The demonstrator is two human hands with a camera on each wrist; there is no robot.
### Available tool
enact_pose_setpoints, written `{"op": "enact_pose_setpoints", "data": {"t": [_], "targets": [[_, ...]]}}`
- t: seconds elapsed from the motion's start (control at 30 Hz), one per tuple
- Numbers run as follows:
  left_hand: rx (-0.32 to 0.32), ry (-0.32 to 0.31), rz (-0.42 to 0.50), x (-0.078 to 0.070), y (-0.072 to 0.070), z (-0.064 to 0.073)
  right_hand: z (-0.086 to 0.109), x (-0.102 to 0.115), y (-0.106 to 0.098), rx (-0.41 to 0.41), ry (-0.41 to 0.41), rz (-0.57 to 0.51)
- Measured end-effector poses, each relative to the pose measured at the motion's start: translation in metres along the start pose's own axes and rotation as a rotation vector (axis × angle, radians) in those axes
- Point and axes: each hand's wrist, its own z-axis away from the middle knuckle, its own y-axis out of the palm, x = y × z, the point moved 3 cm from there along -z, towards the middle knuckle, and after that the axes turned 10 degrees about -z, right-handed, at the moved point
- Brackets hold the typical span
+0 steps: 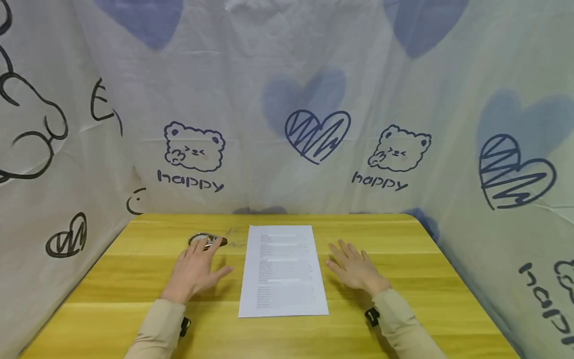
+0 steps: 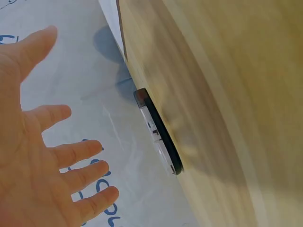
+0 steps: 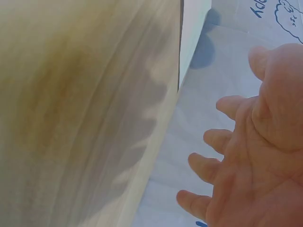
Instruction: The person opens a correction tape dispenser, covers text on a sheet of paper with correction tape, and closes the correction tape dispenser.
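Observation:
My left hand [image 1: 194,275] hovers over the table's left half, palm down, fingers spread and holding nothing. Just past its fingertips lies a small round thing with a shiny metal rim and a dark brown end [image 1: 222,242], partly covered by the fingers. From the left wrist view this rimmed thing [image 2: 161,135] lies flat on the wood, apart from the hand, with a black edge and a silvery side. A white printed sheet of paper [image 1: 284,271] lies between both hands. To its right, my right hand [image 1: 356,268] is held above the wood with loose, spread fingers, touching nothing.
The wooden table [image 1: 385,229] has a yellow striped grain. A pale cloth [image 1: 269,184] printed with hearts and bears hangs behind it and along both sides. Each wrist wears a black strap, and shadows of the right hand fall on the tabletop.

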Motion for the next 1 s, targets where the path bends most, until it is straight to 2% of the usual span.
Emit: {"op": "enact_pose_setpoints", "data": {"t": [0.43,1.0], "targets": [[-0.051,0.007,-0.019,0.015,-0.001,-0.021,-0.012,0.006,-0.001,-0.009,-0.004,-0.017],[0.012,0.024,-0.060,0.033,0.007,-0.053,-0.028,0.011,0.003,-0.068,-0.010,-0.020]]}}
